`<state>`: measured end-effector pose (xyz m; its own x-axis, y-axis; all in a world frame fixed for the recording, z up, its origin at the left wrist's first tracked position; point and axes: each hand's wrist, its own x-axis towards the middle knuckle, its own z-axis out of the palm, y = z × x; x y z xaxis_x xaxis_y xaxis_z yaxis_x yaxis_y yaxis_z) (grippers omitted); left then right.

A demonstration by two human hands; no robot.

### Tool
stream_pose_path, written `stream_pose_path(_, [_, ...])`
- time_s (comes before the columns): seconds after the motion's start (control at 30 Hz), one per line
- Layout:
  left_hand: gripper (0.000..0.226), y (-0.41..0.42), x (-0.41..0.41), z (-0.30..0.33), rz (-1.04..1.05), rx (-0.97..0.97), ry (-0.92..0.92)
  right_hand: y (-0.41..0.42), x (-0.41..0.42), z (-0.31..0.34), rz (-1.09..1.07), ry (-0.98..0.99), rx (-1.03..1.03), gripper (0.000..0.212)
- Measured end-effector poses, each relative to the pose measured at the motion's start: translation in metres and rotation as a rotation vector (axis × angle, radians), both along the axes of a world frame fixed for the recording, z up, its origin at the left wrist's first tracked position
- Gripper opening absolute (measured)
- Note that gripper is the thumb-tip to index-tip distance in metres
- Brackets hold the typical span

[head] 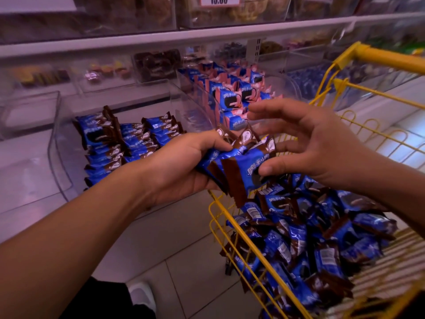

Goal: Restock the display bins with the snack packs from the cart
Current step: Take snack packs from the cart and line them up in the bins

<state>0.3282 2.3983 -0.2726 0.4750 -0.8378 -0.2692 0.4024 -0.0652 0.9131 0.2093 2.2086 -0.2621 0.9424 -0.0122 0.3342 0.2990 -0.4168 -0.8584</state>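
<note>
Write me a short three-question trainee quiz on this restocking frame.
1. True or false: the left hand grips a bunch of packs.
2. Which bin already holds rows of the blue-and-brown packs? A. the clear bin to the left B. the bin with pink packs behind
3. Fill in: the loose packs lie heaped in the yellow ____.

Key: 1 true. 2 A. 3 cart. Note: the right hand has spread fingers, its thumb touching the bunch.
</note>
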Motion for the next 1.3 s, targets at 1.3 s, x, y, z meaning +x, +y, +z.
stream_pose_path(1.3, [0.028, 0.190, 0.124, -0.007, 0.411, 0.451, -1.514, 0.177, 0.283, -0.031, 0.289, 0.153, -1.249, 0.098])
